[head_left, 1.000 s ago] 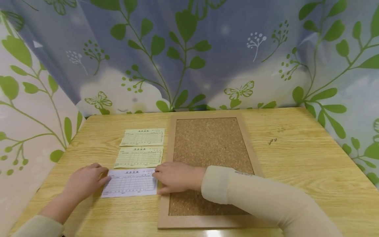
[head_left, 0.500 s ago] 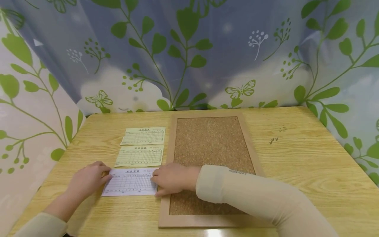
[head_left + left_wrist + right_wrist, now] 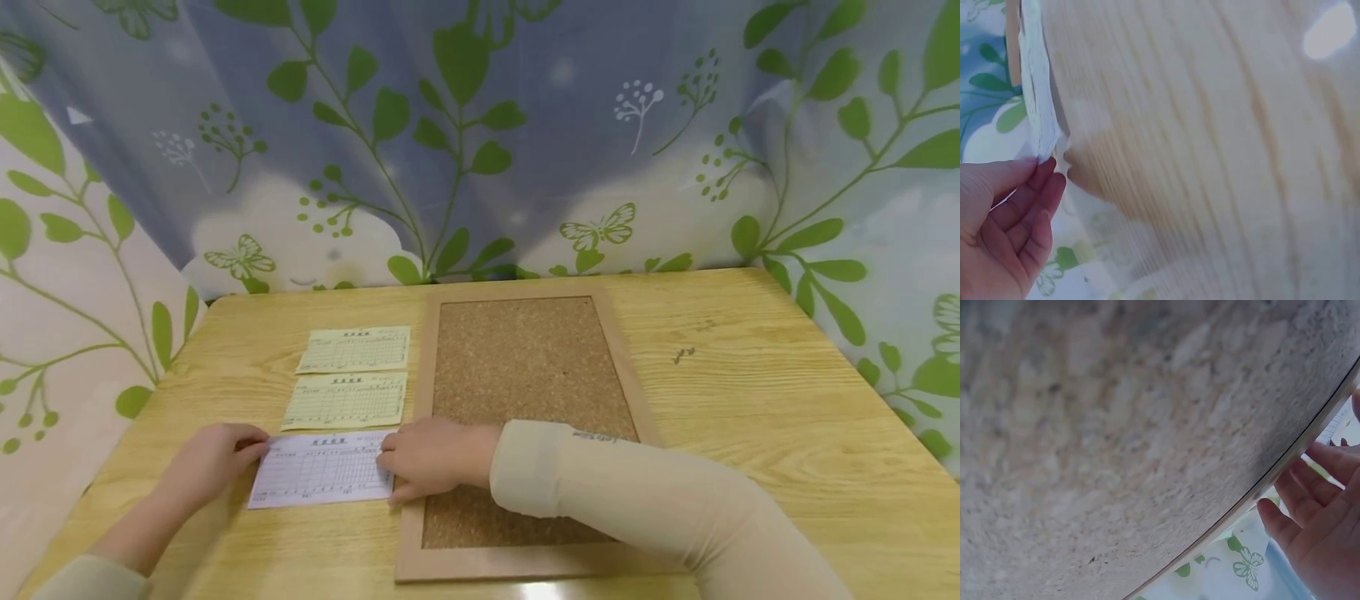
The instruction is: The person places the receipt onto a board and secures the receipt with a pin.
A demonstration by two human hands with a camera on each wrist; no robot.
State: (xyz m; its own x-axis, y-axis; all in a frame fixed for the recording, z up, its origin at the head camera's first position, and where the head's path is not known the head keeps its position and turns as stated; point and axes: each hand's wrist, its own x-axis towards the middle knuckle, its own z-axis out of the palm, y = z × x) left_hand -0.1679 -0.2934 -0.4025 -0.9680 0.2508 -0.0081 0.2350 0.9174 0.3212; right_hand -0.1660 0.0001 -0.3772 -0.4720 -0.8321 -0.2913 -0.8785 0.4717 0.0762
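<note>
A white printed receipt slip (image 3: 322, 471) lies at the front of a column of slips. My left hand (image 3: 213, 458) pinches its left edge near the upper corner, thumb against fingers, as the left wrist view also shows with the left hand (image 3: 1013, 212) at the paper's edge. My right hand (image 3: 429, 457) rests over the slip's right edge with fingers extended, its wrist above the corkboard (image 3: 525, 358). In the right wrist view the right hand (image 3: 1322, 512) reaches past the board's frame. Two yellow receipt slips (image 3: 356, 348) lie behind the white one.
The wood-framed corkboard stands lengthwise on the wooden table (image 3: 750, 433), just right of the slips. Several small dark metal pieces (image 3: 684, 355) lie right of the board. A leaf-patterned curtain (image 3: 525, 125) hangs behind the table.
The head view has shifted slightly. Both hands stay at the white slip's two ends, and the slip has barely moved. The yellow slips and corkboard keep their places.
</note>
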